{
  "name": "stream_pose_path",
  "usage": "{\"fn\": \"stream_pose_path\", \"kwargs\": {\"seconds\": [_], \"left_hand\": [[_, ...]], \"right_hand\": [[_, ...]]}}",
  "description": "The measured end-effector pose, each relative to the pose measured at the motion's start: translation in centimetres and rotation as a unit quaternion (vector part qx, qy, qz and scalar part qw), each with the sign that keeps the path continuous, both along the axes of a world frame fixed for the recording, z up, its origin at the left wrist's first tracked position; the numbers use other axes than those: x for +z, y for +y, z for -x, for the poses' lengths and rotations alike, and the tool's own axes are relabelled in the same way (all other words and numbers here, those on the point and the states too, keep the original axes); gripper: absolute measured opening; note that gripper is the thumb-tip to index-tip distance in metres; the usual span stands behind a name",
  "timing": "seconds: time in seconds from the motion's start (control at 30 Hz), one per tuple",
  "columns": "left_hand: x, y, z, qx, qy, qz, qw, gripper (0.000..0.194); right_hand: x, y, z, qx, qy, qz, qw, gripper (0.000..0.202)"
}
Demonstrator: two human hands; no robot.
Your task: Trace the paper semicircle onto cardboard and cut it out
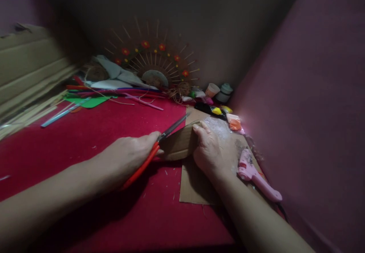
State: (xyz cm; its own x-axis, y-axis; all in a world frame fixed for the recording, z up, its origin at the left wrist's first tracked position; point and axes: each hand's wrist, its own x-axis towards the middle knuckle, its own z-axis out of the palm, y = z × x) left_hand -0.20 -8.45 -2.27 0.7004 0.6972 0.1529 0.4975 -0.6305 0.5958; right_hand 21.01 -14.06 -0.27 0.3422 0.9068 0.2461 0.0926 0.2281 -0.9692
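Note:
My left hand (135, 152) is closed around a pair of scissors (142, 169) with orange-red handles. The dark metal blades point up and to the right along the upper edge of a small piece of cardboard (179, 143). That piece is lifted above the table, and its right end is pinched between the thumb and fingers of my right hand (208, 148). Whether the left fingers also touch the cardboard I cannot tell. Beneath the right hand lies a larger flat cardboard sheet (196, 192).
A pink glue gun (258, 179) lies right of my right hand. Sticks and coloured strips (114, 91) lie at the back, before a fan-shaped decoration (154, 63) with flowers. A paper cup (212, 90) stands back right. Bamboo strips (31, 114) and a large cardboard (28, 63) are left, on red cloth (128, 219).

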Motion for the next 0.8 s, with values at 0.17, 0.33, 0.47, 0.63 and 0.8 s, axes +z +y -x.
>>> {"fn": "stream_pose_path", "kwargs": {"seconds": [0.17, 0.33, 0.47, 0.63, 0.8], "left_hand": [[0.9, 0.5, -0.2, 0.083, -0.025, 0.019, 0.996, 0.032], [1.7, 0.8, -0.4, 0.097, -0.101, 0.197, 0.970, 0.041], [1.7, 1.0, -0.3, 0.070, -0.161, 0.325, 0.929, 0.051], [1.8, 0.1, -1.2, 0.097, -0.224, 0.332, 0.911, 0.051], [2.1, -0.4, -1.9, 0.121, -0.259, 0.345, 0.894, 0.052]], "right_hand": [[0.1, 0.2, 0.0, -0.008, 0.038, 0.016, 0.999, 0.021], [-1.3, 1.0, 0.1, -0.006, 0.138, -0.003, 0.990, 0.015], [-2.5, 1.7, 0.0, -0.034, 0.224, -0.039, 0.973, 0.013], [-2.8, 1.6, 0.4, 0.015, 0.350, 0.017, 0.936, 0.021], [-2.5, 1.1, 1.1, 0.035, 0.413, 0.050, 0.909, 0.028]]}}
